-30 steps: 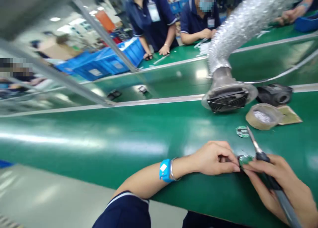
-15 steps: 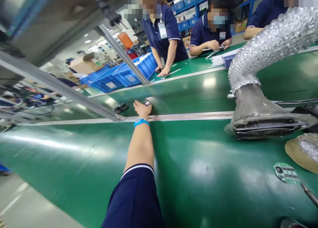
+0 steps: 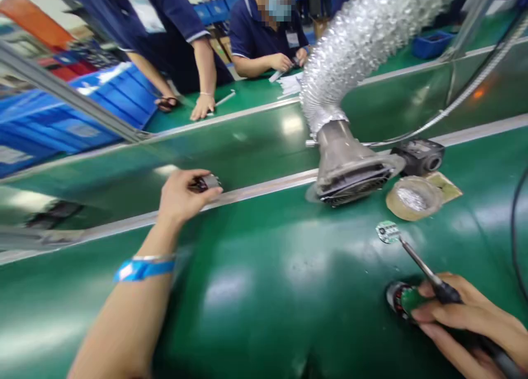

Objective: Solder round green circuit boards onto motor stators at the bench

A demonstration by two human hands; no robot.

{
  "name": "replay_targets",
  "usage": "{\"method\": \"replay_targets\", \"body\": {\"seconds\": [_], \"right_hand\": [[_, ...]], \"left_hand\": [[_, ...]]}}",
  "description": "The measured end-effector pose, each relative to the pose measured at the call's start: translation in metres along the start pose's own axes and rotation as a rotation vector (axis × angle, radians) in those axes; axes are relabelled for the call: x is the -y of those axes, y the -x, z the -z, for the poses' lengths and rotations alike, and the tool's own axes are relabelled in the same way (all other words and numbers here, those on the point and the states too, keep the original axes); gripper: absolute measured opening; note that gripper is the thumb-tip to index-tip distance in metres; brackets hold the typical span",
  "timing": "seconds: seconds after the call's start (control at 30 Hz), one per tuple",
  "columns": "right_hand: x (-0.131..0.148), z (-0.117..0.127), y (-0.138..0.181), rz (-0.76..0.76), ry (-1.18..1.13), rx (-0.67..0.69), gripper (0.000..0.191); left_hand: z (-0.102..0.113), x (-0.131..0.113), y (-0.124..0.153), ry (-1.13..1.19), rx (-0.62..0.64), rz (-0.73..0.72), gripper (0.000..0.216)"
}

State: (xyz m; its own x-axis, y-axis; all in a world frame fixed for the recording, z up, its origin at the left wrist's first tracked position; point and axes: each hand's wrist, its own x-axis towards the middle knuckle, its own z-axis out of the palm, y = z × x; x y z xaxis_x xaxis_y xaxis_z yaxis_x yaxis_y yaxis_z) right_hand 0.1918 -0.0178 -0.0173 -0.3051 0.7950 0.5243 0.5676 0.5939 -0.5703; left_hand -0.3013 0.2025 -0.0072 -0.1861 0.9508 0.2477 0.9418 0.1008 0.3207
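Note:
My left hand (image 3: 183, 195) is closed on a small round grey-and-black device (image 3: 205, 183), fingers on top and thumb along its side, over the metal rail of the belt. Its inner parts are blurred. At the lower right, my right hand (image 3: 466, 313) holds a soldering iron (image 3: 424, 266) with its tip pointing up and left. The same hand's fingertips pinch a green circuit board (image 3: 410, 301) at a round black-and-silver housing (image 3: 395, 299). Beside the iron's tip lies another round circuit board (image 3: 388, 232) on the green bench.
A fume extractor hood (image 3: 355, 175) on a silver duct (image 3: 350, 54) stands mid-right. Close by are a round tub (image 3: 412, 198) and a black stand (image 3: 421, 156). Blue bins (image 3: 103, 115) sit at the far left. Two co-workers (image 3: 264, 60) work across the belt (image 3: 256, 142).
The view has swung right and down. My left hand, earlier reaching by the small device, now grips it. My right hand with the soldering iron has come into view.

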Motion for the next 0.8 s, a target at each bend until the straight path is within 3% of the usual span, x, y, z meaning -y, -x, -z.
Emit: {"method": "replay_targets", "body": {"seconds": [0.1,0.2,0.23,0.33,0.4,0.5,0.6,0.7,0.8], "right_hand": [[0.006,0.006,-0.01,0.036,-0.109,0.003,0.038],[0.005,0.005,-0.009,0.038,-0.139,-0.017,0.042],[0.004,0.005,-0.007,0.04,-0.146,-0.014,0.043],[0.002,0.007,-0.002,0.052,-0.18,-0.013,0.043],[0.002,0.01,-0.001,0.069,-0.198,-0.022,0.043],[0.004,0.012,-0.001,0.092,-0.199,-0.039,0.044],[0.004,0.012,0.001,0.009,-0.131,-0.023,0.042],[0.003,0.008,0.003,-0.095,-0.082,0.01,0.036],[0.001,0.005,0.004,-0.07,-0.111,0.024,0.033]], "left_hand": [[-0.006,-0.066,0.054,0.045,0.293,-0.479,0.043],[-0.005,-0.129,0.111,-0.025,0.463,-0.645,0.044],[-0.002,-0.147,0.128,-0.029,0.463,-0.686,0.047],[0.004,-0.191,0.171,0.122,0.309,-0.793,0.048],[0.005,-0.213,0.193,0.368,0.315,-0.821,0.035],[-0.001,-0.239,0.211,0.679,0.542,-0.769,0.015],[-0.011,-0.254,0.216,0.812,0.714,-0.667,0.007],[-0.017,-0.262,0.216,0.821,0.755,-0.585,0.006],[-0.019,-0.266,0.219,0.759,0.684,-0.594,0.008]]}}
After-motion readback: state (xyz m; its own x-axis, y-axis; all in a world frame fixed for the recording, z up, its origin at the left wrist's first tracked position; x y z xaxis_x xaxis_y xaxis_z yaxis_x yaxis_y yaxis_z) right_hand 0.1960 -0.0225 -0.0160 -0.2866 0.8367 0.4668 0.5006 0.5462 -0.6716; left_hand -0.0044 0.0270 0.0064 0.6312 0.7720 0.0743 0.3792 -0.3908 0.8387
